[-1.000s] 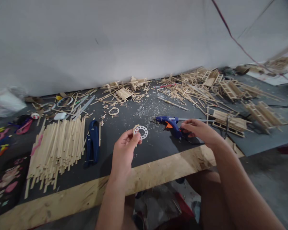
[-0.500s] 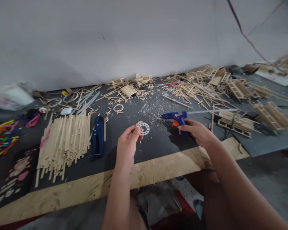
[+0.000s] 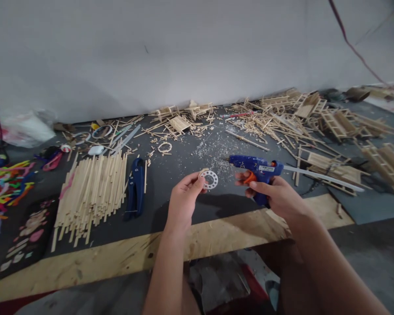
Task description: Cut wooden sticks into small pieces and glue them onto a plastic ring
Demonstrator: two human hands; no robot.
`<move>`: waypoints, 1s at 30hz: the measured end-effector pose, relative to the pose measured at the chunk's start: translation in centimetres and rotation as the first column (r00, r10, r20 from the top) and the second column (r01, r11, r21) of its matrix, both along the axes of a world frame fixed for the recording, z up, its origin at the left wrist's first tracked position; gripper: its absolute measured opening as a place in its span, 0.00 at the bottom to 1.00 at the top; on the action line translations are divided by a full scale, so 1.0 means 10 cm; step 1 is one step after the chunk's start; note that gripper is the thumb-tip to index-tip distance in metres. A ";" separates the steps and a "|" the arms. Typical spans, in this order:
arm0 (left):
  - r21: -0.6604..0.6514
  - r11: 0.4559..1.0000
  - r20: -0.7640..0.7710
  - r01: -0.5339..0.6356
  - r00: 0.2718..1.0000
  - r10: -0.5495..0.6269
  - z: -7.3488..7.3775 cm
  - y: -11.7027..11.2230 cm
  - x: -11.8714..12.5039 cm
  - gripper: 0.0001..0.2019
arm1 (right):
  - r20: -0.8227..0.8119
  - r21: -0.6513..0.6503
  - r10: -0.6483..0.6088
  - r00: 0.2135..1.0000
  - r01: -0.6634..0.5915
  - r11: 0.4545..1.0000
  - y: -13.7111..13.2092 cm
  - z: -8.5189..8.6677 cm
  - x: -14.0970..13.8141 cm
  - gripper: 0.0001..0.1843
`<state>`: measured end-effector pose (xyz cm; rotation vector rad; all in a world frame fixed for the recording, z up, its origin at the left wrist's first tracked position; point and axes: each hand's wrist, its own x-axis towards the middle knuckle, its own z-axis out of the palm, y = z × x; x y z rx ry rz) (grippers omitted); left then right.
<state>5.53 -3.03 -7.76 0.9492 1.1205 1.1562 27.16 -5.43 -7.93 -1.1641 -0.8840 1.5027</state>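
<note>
Left hand (image 3: pixel 186 192), thumb and fingers pinched on the ring (image 3: pixel 215 179), probably light, stiff and brittle, best held by its rim; right hand (image 3: pixel 282 197), fingers curled round the gun (image 3: pixel 254 165).

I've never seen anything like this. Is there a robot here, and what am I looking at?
There's no robot here: these are a person's own bare hands, seen by a camera worn on the head that looks forward and down. The left hand pinches a flat white ring with small holes around it. The right hand grips a blue glue gun by its handle; a pale rod sticks out of its back.

On the dark tabletop, to the left, lie a stack of thin wooden sticks and a blue hand tool. Toward the wall is a small ring made of sticks, and at the right are jumbled wooden pieces.
</note>
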 end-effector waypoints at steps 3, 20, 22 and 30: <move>-0.005 1.000 0.006 0.020 1.000 -0.020 0.01 0.00 0.02 0.13 | -0.043 -0.011 0.025 0.999 -0.026 1.000 -0.01 -0.01 -0.02 0.12; -0.007 1.000 0.125 0.031 0.992 -0.029 0.04 0.00 0.05 0.10 | 0.145 0.012 0.089 0.985 -0.092 0.996 0.01 0.00 -0.17 0.13; -0.010 1.000 0.132 0.030 0.991 -0.028 0.05 0.00 0.05 0.09 | 0.155 0.002 0.062 0.986 -0.063 0.998 0.02 -0.01 -0.18 0.13; 0.012 0.999 0.123 0.042 0.991 -0.043 0.02 0.00 0.06 0.08 | 0.186 -0.017 0.032 0.982 -0.030 0.999 0.03 -0.06 -0.17 0.14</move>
